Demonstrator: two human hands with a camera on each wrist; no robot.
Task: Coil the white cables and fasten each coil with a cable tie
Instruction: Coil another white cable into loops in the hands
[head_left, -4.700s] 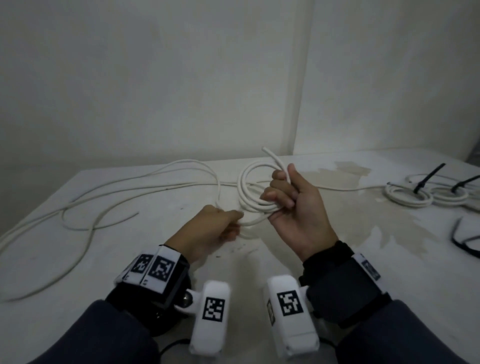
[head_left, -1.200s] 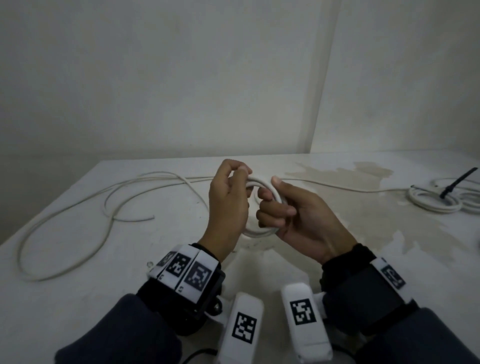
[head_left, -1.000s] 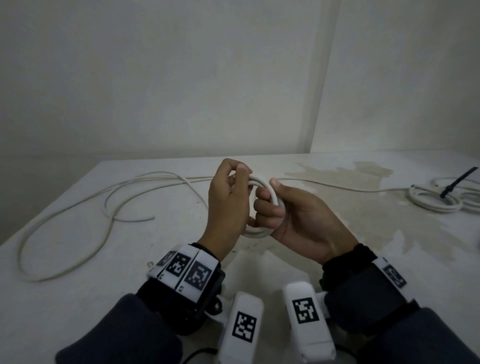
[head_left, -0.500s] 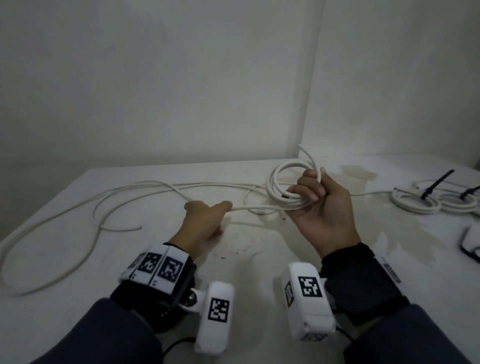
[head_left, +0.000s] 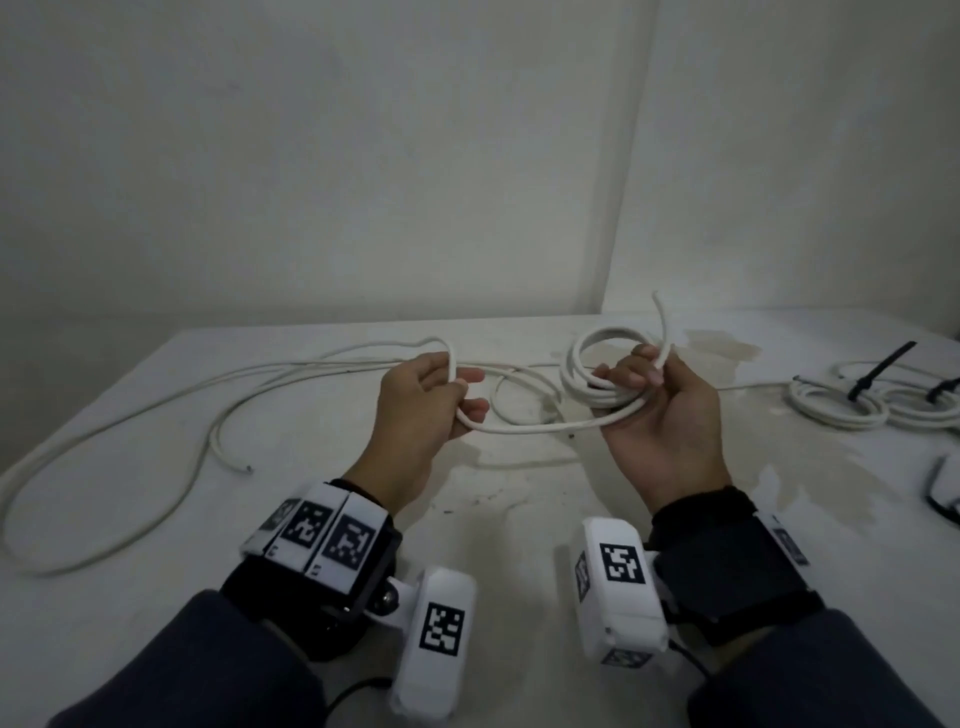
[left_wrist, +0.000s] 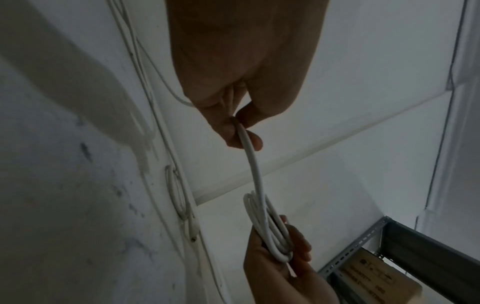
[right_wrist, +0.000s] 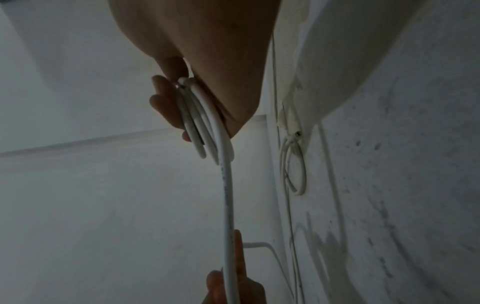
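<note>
Mid-coil above the table: right hand clamped round the coil, left hand apart, pinching the loose cable. Best to feed slack evenly, match loop size, keep turns flat before tying.

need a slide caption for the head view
Right hand holds a white cable coil while left hand feeds in the loose cable above the table.
</note>
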